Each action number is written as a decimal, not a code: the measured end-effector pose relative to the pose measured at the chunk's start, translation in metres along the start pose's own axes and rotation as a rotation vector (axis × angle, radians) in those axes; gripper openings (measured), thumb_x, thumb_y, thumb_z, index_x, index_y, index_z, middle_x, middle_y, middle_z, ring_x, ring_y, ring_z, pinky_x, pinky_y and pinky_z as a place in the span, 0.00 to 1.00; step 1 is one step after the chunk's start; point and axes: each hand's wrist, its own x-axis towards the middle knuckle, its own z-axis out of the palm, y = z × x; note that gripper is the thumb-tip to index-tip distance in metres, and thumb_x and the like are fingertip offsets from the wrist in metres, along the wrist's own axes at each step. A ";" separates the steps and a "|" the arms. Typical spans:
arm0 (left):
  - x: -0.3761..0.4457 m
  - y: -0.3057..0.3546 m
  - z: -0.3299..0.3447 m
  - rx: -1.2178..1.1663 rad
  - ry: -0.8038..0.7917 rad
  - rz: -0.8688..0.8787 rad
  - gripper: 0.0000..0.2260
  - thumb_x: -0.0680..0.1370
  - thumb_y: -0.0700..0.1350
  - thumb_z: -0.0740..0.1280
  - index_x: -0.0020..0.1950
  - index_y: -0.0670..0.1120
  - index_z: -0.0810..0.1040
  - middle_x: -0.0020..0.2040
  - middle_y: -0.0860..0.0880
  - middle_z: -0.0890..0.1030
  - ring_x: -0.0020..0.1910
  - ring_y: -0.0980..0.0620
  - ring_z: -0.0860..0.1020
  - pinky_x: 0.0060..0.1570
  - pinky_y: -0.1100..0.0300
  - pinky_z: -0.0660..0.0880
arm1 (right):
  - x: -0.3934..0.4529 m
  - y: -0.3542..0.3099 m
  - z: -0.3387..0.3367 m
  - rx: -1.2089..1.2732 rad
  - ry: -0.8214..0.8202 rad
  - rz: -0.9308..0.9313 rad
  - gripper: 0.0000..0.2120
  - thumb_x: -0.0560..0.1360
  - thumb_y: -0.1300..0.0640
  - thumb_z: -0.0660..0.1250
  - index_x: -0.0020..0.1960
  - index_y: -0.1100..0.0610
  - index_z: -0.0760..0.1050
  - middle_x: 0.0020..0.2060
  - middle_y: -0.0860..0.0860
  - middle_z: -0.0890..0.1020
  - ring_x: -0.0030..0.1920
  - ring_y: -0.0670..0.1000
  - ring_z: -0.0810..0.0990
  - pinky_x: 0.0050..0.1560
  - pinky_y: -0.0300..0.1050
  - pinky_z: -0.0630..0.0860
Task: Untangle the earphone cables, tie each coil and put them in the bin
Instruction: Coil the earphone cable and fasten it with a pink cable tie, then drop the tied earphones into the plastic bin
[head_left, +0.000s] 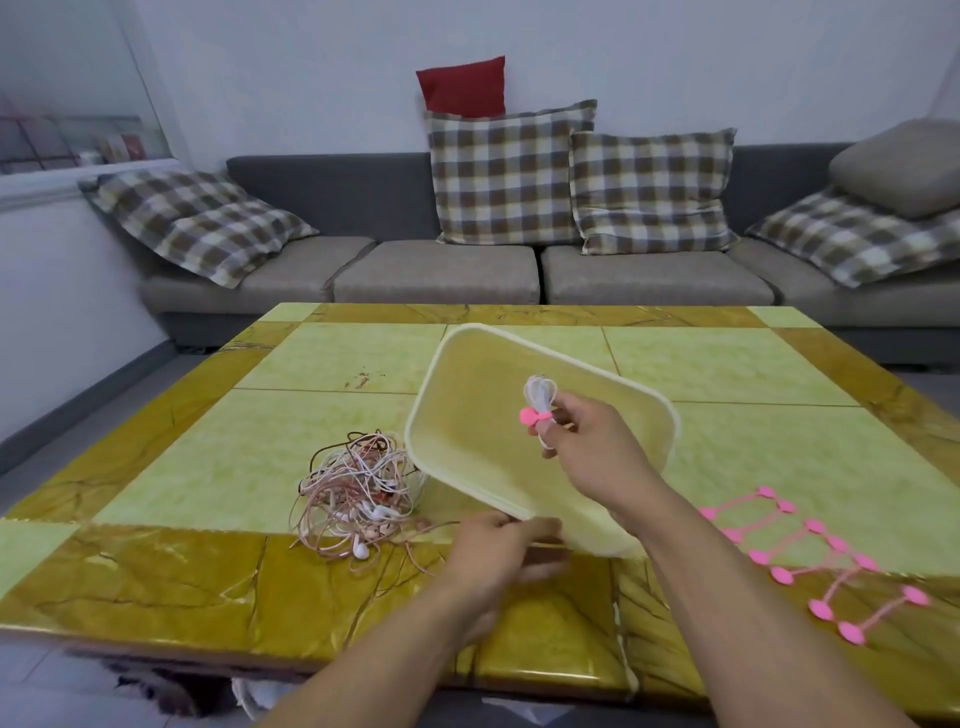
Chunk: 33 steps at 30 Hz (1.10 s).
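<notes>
While the left hand (501, 545) grips the near rim of the bin (467, 441), thumb on top and fingers curled under the edge, the bin is tilted up off the table (208, 467) with its open side facing the person; its far rim stands higher than the near one; the left forearm runs up from the bottom edge, wrist bent slightly inward. The right hand (589, 441) is raised in front of the bin's opening, fingers pinched shut around a small white coil (540, 397), which sticks up above the fingertips; a pink tie (532, 417) is wrapped around the coil's waist just at the fingers; the right forearm crosses the bin's right corner from the lower right. Left of the bin, touching or nearly touching its lower corner, lies the tangle (356, 493) of pink and white earphone cables, several earbuds showing at its near side; one strand trails toward the left hand. Right of the bin, apart from it, spare ties (810, 561) lie in rows on the table. Beyond the bin stands a sofa (441, 280) with checked cushions.
</notes>
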 end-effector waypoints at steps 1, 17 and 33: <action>-0.006 -0.004 -0.001 0.022 -0.047 -0.015 0.04 0.75 0.35 0.74 0.48 0.36 0.84 0.46 0.39 0.86 0.43 0.43 0.86 0.41 0.56 0.83 | 0.006 0.003 0.005 -0.131 -0.011 0.013 0.06 0.82 0.58 0.65 0.57 0.49 0.76 0.44 0.44 0.83 0.45 0.50 0.82 0.43 0.46 0.74; -0.028 -0.015 -0.011 0.114 -0.241 0.023 0.04 0.78 0.39 0.71 0.50 0.42 0.86 0.44 0.45 0.86 0.36 0.51 0.84 0.32 0.62 0.79 | 0.042 0.022 0.065 -0.715 -0.290 -0.002 0.12 0.75 0.59 0.74 0.56 0.48 0.86 0.55 0.50 0.86 0.55 0.52 0.83 0.58 0.45 0.79; -0.004 0.004 0.012 -0.043 -0.121 0.080 0.08 0.77 0.40 0.73 0.49 0.34 0.84 0.43 0.42 0.84 0.37 0.47 0.83 0.37 0.57 0.82 | 0.002 -0.023 0.010 -0.514 0.026 -0.188 0.06 0.79 0.49 0.69 0.51 0.46 0.85 0.42 0.40 0.79 0.39 0.40 0.75 0.37 0.31 0.67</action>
